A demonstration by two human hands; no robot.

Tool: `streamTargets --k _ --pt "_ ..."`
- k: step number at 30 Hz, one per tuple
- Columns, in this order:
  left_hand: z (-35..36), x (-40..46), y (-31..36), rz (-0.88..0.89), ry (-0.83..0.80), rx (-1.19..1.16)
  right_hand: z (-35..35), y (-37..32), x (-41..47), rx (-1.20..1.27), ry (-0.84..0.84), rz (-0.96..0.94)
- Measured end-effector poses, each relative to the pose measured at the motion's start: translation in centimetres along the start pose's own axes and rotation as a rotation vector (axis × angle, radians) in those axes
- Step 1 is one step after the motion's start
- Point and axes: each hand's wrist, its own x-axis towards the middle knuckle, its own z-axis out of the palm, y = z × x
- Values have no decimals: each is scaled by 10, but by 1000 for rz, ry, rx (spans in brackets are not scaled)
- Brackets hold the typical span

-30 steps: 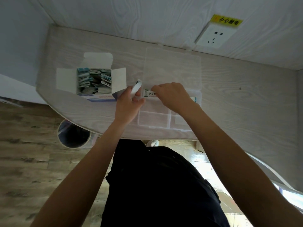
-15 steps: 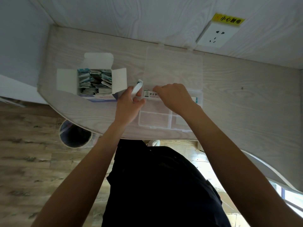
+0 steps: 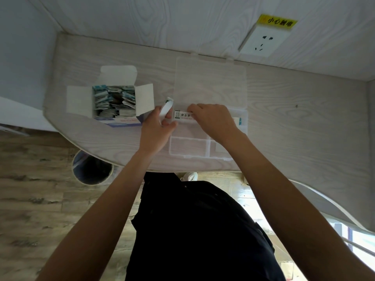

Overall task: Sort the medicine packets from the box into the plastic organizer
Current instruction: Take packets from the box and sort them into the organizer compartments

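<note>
Head view of a sorting task at a pale wood-grain bench [image 3: 304, 122]. The cardboard box [image 3: 110, 102], flaps open, stands left of the clear plastic organizer [image 3: 188, 148], whose lid [image 3: 211, 82] lies folded back toward the wall.

Hands. The left hand [image 3: 156, 130] has its fingers curled round one white medicine packet [image 3: 166, 110], held on edge just beside the organizer's left rim. The right hand [image 3: 213, 120] pinches a second, printed packet [image 3: 183, 115] with its fingertips and lays it flat in the organizer's far-left compartment.

Handling. The packets appear to be thin, flat sachets: very light, flexible rather than stiff, probably smooth-faced and prone to slip or fan apart if several are taken together. A pinch on the short end or along the two long edges seems the surest hold, and crushing is of little concern.

Count. One box; one organizer; two packets in hand. A further packet edge [image 3: 239, 120] with a teal stripe shows at the organizer's right side, partly hidden by the right wrist. The box holds a dense stack of teal-and-white packets [image 3: 113, 98], too crowded to count, so most of the sorting seemingly remains.

Also present: a wall socket [image 3: 263, 40] with a yellow label above it, and a waste bin [image 3: 91, 169] on the floor.
</note>
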Motion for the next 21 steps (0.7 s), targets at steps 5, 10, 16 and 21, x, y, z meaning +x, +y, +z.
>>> streamTargets --k 5,10,16,21 --pt "0 0 0 -21 -4 1 3 -2 8 11 22 5" --pt "0 0 1 -13 -15 25 -6 -8 13 -53 -118 19" --pt "0 -7 6 -17 38 -112 3 -9 12 -33 -53 61" --pt "0 -21 24 -19 -27 -382 -8 -13 -5 390 240 190"
